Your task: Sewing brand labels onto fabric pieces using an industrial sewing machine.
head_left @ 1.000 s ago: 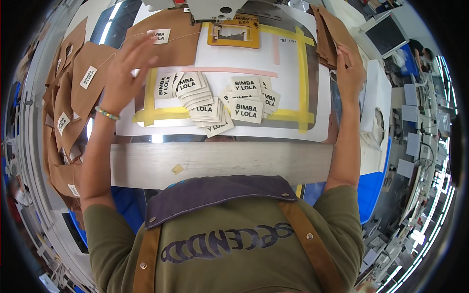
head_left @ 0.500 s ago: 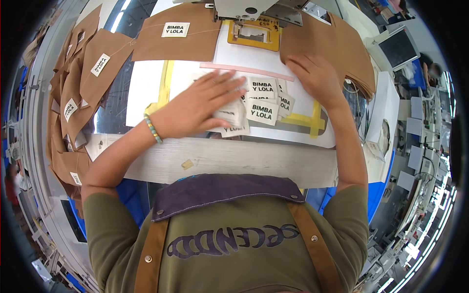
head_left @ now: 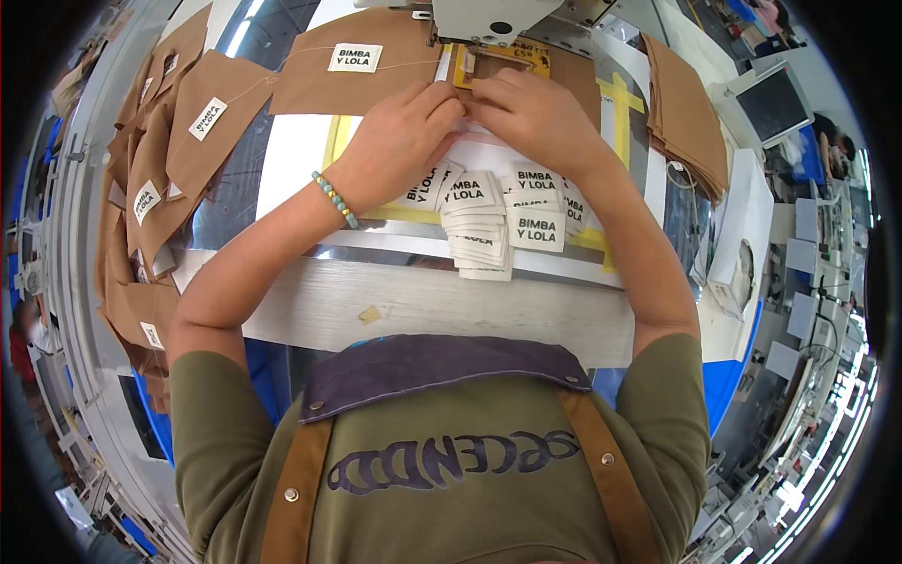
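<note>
My left hand (head_left: pixel 406 130) is closed, its fingertips pinched together at the front edge of a yellow frame (head_left: pixel 537 58) under the machine head (head_left: pixel 489 17). Close beside it, my right hand (head_left: pixel 534 117) has curled fingers touching the front of that frame. What either hand pinches is hidden by the fingers. A brown piece (head_left: pixel 584 86) lies under the frame and shows past my right hand. Below my hands, white printed labels (head_left: pixel 474 226) lie in overlapping piles on the white work plate (head_left: pixel 291 155).
A labelled brown piece (head_left: pixel 310 80) extends left of the frame. More labelled brown pieces (head_left: pixel 211 122) hang off the left side. A stack of brown pieces (head_left: pixel 684 117) sits at the right, near a white box (head_left: pixel 742 254) and a small screen (head_left: pixel 772 99). Yellow tape (head_left: pixel 620 122) marks the plate.
My left hand has moved from the labels up to the frame, uncovering the left pile. My right hand has come left from the brown stack, and a brown piece now lies under the frame.
</note>
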`<move>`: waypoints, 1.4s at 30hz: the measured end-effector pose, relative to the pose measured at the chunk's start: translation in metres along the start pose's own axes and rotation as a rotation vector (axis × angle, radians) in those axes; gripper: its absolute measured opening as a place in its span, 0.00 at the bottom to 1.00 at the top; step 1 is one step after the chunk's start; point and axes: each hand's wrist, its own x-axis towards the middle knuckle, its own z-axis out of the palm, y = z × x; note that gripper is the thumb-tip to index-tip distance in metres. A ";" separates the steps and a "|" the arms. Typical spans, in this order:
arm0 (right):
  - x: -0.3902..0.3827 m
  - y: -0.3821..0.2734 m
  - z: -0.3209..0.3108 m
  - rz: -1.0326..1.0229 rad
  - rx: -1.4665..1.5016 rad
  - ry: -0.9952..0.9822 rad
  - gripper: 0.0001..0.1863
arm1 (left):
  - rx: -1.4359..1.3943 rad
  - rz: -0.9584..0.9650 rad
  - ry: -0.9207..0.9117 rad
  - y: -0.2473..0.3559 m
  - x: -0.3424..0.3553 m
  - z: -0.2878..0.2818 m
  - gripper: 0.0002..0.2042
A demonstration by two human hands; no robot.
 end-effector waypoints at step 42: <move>-0.089 -0.040 -0.049 0.521 0.245 -0.333 0.40 | 0.683 -0.443 -0.233 -0.139 -0.077 -0.052 0.32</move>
